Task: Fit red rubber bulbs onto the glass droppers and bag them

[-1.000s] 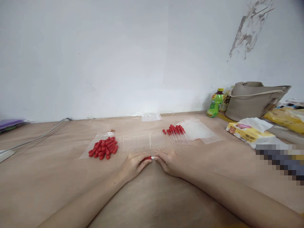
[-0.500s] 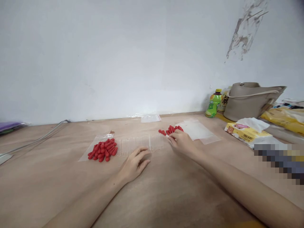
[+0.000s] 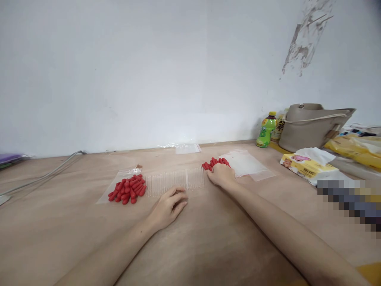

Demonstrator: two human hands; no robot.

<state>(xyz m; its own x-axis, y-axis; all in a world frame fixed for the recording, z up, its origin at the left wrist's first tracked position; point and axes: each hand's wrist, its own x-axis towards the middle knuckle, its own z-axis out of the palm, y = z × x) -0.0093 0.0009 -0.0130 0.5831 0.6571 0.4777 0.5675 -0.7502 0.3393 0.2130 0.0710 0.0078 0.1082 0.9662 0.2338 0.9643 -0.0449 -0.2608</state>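
Observation:
Several red rubber bulbs (image 3: 127,189) lie heaped on a clear plastic bag (image 3: 107,190) at the left. To their right runs a row of thin clear tubes (image 3: 166,182), side by side on the table. My left hand (image 3: 169,206) rests just in front of the tubes, fingers loosely curved and apart, holding nothing. At the right end of the row, my right hand (image 3: 222,174) is at a second group of red bulbs (image 3: 214,162). Its fingertips are hidden behind the back of the hand, so what they hold cannot be seen.
White plastic bags (image 3: 248,163) lie right of my right hand, and a small bag (image 3: 188,149) lies by the wall. Farther right are a tissue box (image 3: 309,169), a green bottle (image 3: 267,131) and a grey-beige bag (image 3: 309,129). A grey cable (image 3: 56,170) crosses the left side.
My right hand has moved slightly over the right-hand bulbs, its fingertips now hidden. The bulb that was at its fingers no longer sticks out to the left. My left hand stays nearly still.

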